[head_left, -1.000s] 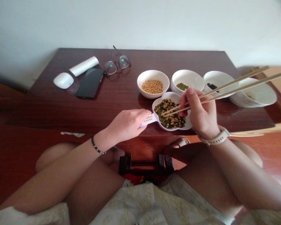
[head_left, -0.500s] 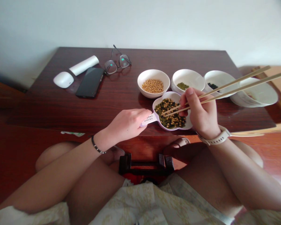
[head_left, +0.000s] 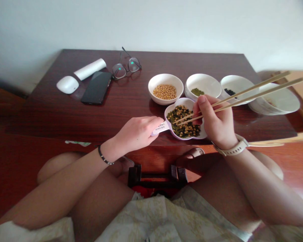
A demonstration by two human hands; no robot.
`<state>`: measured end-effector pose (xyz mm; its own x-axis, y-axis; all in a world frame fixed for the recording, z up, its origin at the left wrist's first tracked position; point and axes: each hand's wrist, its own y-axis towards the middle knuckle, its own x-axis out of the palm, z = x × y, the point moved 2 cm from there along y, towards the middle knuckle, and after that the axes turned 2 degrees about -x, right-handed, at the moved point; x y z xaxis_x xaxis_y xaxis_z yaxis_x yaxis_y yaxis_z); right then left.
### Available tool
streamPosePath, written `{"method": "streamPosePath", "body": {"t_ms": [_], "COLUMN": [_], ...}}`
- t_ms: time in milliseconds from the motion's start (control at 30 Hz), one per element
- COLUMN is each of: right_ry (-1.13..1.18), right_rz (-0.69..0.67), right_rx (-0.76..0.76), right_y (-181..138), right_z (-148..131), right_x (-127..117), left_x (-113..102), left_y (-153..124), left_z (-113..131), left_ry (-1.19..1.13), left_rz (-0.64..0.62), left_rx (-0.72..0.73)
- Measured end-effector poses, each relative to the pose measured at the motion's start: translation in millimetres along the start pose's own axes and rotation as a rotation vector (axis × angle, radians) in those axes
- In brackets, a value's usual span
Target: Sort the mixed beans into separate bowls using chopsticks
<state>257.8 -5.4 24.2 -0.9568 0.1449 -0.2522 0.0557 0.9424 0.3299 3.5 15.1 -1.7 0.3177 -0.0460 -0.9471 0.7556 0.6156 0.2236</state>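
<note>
My left hand (head_left: 137, 132) grips the labelled handle (head_left: 161, 127) of a small lilac flower-shaped dish (head_left: 175, 135). That dish holds a mix of yellow, green and black beans (head_left: 184, 122). My right hand (head_left: 215, 119) holds bamboo chopsticks (head_left: 242, 97), with their tips over the mix. Behind it stand a white bowl of soybeans (head_left: 164, 76), a white bowl of mung beans (head_left: 203, 82) and a white dish of black beans (head_left: 236, 82). My right hand partly hides the last two.
A white bowl (head_left: 280, 104) stands at the right, next to the black beans. On the dark wooden table (head_left: 53, 124) lie glasses (head_left: 126, 65), a black phone (head_left: 96, 87), a white mouse (head_left: 67, 84) and a white tube (head_left: 90, 69). Long bamboo strips (head_left: 282, 141) lie beyond my right wrist.
The whole scene sits slightly higher in the view. Both hands keep their hold, and the chopstick tips stay over the bean mix.
</note>
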Motion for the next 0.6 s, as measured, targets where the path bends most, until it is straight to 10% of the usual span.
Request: {"method": "streamPosePath", "body": {"t_ms": [600], "right_ry": [-0.104], "right_rz": [-0.073], "right_rx": [-0.031], "right_y": [-0.9], "right_z": [-4.0], "right_x": [-1.5], "left_x": [-3.3], "left_y": [0.6], "left_z": [2.7], "left_ry": [0.013], "left_rz": [0.015], "left_rx": [-0.002]}}
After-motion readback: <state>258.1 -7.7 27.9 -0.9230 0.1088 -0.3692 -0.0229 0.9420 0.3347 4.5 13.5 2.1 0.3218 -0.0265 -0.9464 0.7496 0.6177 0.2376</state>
